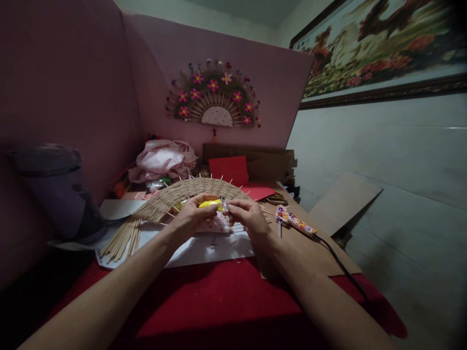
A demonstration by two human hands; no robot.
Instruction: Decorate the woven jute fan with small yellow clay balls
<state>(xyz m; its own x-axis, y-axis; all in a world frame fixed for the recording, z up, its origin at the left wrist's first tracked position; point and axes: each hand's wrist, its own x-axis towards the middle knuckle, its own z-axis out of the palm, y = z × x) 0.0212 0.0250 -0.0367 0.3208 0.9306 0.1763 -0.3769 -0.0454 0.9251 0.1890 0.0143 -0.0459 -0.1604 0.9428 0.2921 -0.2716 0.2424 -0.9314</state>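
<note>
A small yellow packet in clear plastic (210,204) is pinched between the fingers and thumb of my left hand (199,214). The fingertips of my right hand (246,216) are closed on the clear end of its wrapper. What is inside the packet cannot be made out. Behind and below my hands lies a half-round fan woven from tan twine on thin sticks (175,192), its stick ends poking out along the curved edge. A white cloth piece with reddish spots (219,223) shows at the fan's centre, partly covered by my hands.
Loose sticks (122,240) lie left on white paper (219,250). A flower-patterned glue gun (297,223) with a black cord rests right on cardboard (310,253). Red card (228,168), crumpled pink fabric (166,158) and a purple container (63,194) stand behind. A decorated fan (215,97) hangs above.
</note>
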